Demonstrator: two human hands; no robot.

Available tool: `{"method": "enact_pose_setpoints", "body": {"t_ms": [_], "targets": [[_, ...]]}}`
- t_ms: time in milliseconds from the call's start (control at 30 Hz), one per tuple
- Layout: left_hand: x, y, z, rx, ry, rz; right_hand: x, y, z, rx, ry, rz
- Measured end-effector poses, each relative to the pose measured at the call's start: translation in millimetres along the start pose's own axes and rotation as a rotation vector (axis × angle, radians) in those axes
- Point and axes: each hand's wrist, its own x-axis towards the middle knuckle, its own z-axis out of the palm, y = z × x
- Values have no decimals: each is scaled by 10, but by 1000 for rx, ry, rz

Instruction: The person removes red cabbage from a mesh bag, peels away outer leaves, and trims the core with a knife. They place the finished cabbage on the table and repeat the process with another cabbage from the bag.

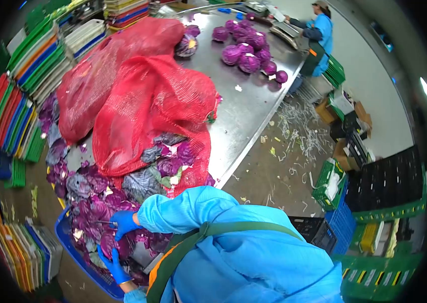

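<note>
My right hand (124, 224), in a blue glove, is closed around a knife (103, 221) whose thin blade points left; its handle is hidden in my fist. Just below, my left hand (115, 265), also gloved, grips a red cabbage (108, 243) from its lower side. Both hands are over a blue crate (64, 237) heaped with loose purple cabbage leaves (90, 207). Red mesh sacks (158, 106) lie on the steel table beyond, and some cabbage and outer leaves (143, 183) show at the mouth of the nearer one.
Trimmed red cabbages (248, 45) are grouped at the far end of the steel table (233, 108). A co-worker (319, 38) in blue stands there. Stacked coloured crates (32, 60) line the left side. Scraps (299, 131) litter the floor, with green crates (329, 184) at right.
</note>
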Motion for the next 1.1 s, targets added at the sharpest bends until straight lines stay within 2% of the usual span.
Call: {"method": "enact_pose_setpoints", "body": {"t_ms": [33, 67, 100, 133, 167, 233, 333, 467, 533, 600, 633, 667, 700, 733, 767, 800, 833, 867, 900, 933, 1000, 1033, 1067, 1100], "targets": [[47, -13, -7, -59, 7, -40, -14, -49, -54, -1, 18, 7], [112, -135, -38, -56, -7, -37, -13, -120, -63, 108, -70, 139], [197, -215, 9, 91, 54, 2, -3, -161, -92, 213, -159, 268], [277, -278, 33, 239, 121, 42, -8, -179, -91, 209, -151, 268], [301, -339, 34, 159, 152, 35, -19, -211, -71, 136, -100, 214], [227, -219, 81, 187, 139, 57, -68, -269, -40, -90, 39, 87], [142, -140, 157, 187, 128, 69, -32, -260, -42, -199, -45, 36], [111, -141, 193, 231, 152, 120, -17, -272, -105, -177, -98, 60], [167, -171, 270, 280, 163, 150, -25, -270, -61, -306, 53, 37], [124, -139, 345, 267, 193, 242, -141, -324, -132, -376, 60, -51], [112, -141, 339, 233, 160, 236, -102, -239, -97, -331, 46, -10], [123, -105, 294, 208, 157, 215, 51, 36, 60, -412, 82, -225], [54, 32, 304, 132, 188, 151, 18, -62, -71, -964, 42, -533], [44, 35, 266, 79, 202, 186, 74, -31, -148, -942, 93, -650], [7, 49, 226, 30, 227, 171, 111, 15, -180, -1061, 132, -633], [-58, 195, 237, -136, 250, 147, 56, -315, -365, -1162, 22, -497], [-105, 267, 249, -383, 270, 133, 131, -227, -407, -1101, 58, -511], [-129, 351, 240, -444, 283, 168, 140, -36, -391, -180, 90, -198], [-142, 325, 241, -471, 304, 175, 133, -63, -333, -23, 133, -66], [-154, 292, 259, -528, 325, 201, 147, -134, -324, 120, 190, 73], [-175, 290, 292, -501, 373, 224, 100, -374, -398, 227, 141, 209], [-195, 184, 306, -500, 390, 230, 118, -274, -397, 230, 162, 201], [-215, 20, 345, -795, 358, 183, 113, -161, -473, 226, 154, 193], [-238, -72, 371, -1089, 314, 130, 71, -47, -596, 224, 263, 218]]}}
